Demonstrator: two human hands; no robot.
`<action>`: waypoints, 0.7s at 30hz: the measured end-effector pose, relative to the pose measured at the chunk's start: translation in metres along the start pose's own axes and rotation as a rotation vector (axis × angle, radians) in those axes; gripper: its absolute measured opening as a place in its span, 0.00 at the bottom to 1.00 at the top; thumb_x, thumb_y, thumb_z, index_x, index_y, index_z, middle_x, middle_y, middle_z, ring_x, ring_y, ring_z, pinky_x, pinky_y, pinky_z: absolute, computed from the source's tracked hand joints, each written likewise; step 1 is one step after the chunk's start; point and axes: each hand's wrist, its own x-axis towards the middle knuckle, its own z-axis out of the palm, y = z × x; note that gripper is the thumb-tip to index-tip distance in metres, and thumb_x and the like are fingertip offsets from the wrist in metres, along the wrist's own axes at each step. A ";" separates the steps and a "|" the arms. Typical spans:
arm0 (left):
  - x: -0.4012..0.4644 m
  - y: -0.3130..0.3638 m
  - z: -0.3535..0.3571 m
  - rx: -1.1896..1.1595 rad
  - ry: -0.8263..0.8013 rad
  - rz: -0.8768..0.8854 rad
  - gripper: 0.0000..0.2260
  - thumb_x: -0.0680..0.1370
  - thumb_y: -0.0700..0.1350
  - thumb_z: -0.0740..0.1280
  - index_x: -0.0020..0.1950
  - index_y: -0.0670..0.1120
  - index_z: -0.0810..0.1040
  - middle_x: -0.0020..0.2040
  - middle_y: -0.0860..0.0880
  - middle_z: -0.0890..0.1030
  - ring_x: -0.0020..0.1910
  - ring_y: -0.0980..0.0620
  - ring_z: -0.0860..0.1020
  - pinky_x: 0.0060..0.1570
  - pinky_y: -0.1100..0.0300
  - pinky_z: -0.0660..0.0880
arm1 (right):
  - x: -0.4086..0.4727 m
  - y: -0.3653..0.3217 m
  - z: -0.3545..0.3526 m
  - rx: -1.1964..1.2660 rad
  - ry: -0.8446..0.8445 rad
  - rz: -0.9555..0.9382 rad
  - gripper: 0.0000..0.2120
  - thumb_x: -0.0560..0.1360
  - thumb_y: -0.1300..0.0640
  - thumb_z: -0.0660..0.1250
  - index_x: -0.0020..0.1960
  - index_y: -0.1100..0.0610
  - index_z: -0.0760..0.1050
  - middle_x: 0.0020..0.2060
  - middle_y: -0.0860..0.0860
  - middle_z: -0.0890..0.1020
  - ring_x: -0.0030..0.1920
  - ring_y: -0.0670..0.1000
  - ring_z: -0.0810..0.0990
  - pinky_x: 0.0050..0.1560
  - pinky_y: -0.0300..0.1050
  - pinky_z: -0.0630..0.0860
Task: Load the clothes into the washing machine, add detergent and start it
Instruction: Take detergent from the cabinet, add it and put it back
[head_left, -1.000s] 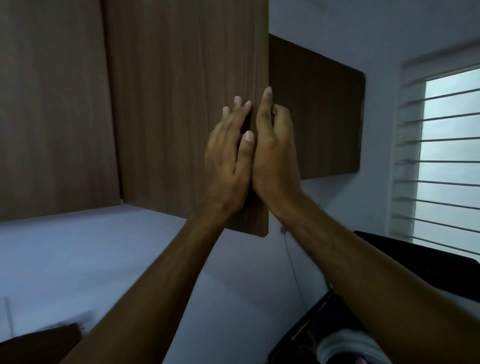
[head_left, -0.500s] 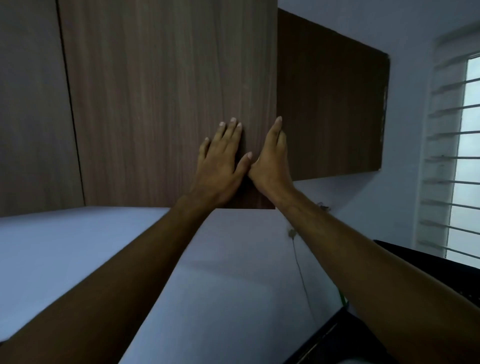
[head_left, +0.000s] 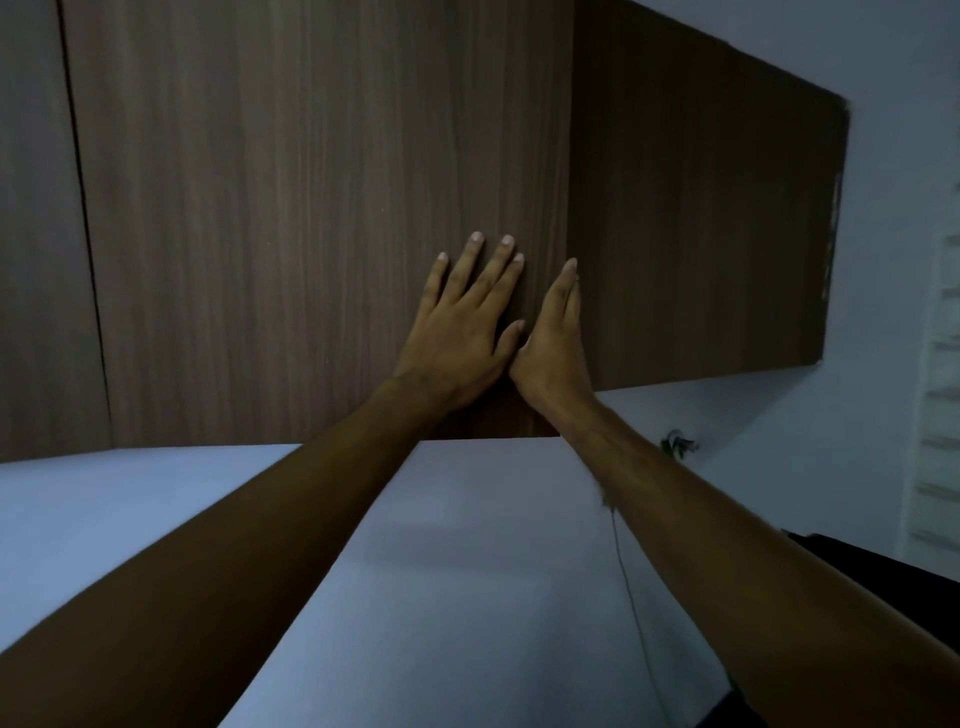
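Both arms reach up to a brown wood-grain wall cabinet door (head_left: 322, 218). My left hand (head_left: 462, 332) lies flat on the door near its lower right corner, fingers straight and spread. My right hand (head_left: 556, 338) rests beside it against the door's right edge, fingers straight and together. The door sits flush with the neighbouring door (head_left: 36, 234) on the left. No clothes and no detergent are in view. A dark edge, perhaps the washing machine (head_left: 883, 566), shows at the lower right.
The cabinet's brown side panel (head_left: 701, 234) runs back to the right along a pale wall (head_left: 467, 597). A thin cord (head_left: 631, 597) hangs down the wall. A window with slatted blinds (head_left: 940, 415) is at the far right.
The cabinet door stood swung out a second ago and now lies flush. My left hand has flattened and spread on it. The view has tilted upward.
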 end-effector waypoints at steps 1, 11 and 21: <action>0.005 -0.001 0.004 0.014 0.001 0.020 0.30 0.82 0.59 0.50 0.81 0.49 0.48 0.81 0.50 0.45 0.79 0.49 0.39 0.77 0.44 0.39 | 0.003 0.003 0.004 -0.017 -0.003 0.000 0.49 0.76 0.57 0.68 0.78 0.55 0.31 0.78 0.53 0.38 0.79 0.54 0.46 0.77 0.53 0.57; 0.035 -0.021 0.043 0.195 -0.011 0.190 0.27 0.82 0.60 0.47 0.80 0.53 0.54 0.81 0.48 0.51 0.80 0.42 0.44 0.75 0.36 0.44 | 0.035 0.038 0.048 -0.054 -0.046 0.011 0.54 0.75 0.47 0.70 0.76 0.56 0.28 0.77 0.49 0.32 0.77 0.50 0.34 0.78 0.52 0.48; 0.048 -0.041 0.074 0.259 -0.016 0.242 0.28 0.82 0.58 0.50 0.80 0.49 0.53 0.81 0.49 0.53 0.80 0.43 0.44 0.75 0.37 0.44 | 0.058 0.057 0.076 -0.208 -0.105 0.015 0.56 0.73 0.45 0.71 0.77 0.59 0.30 0.76 0.54 0.32 0.76 0.51 0.31 0.77 0.52 0.38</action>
